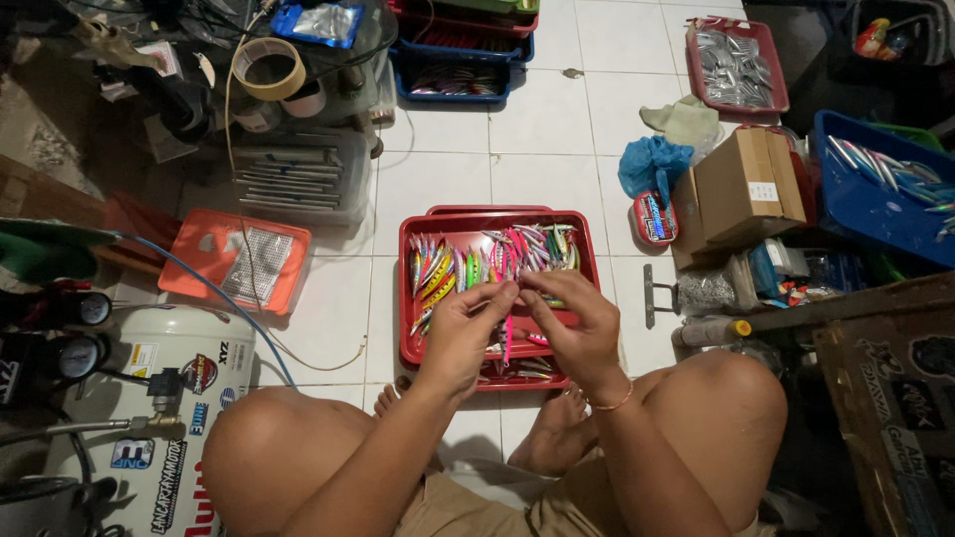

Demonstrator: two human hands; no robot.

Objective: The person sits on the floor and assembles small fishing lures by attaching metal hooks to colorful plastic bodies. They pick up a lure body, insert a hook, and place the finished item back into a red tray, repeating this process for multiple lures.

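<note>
A red tray (589,231) lies on the white tile floor in front of me, filled with several colourful fishing lures (463,264). My left hand (466,328) and my right hand (577,323) are together over the tray's middle, fingertips meeting. They pinch a small lure between them, and a thin pink lure (507,343) hangs down below the fingers. I cannot tell exactly which hand bears it. I sit cross-legged with my knees on either side of the tray and my feet under its near edge.
A white compressor tank (174,398) with gauges stands at the left. An orange tray (239,261) and clear box (298,177) lie beyond it. A cardboard box (746,184), blue bin of lures (875,189) and red tray (734,65) sit to the right.
</note>
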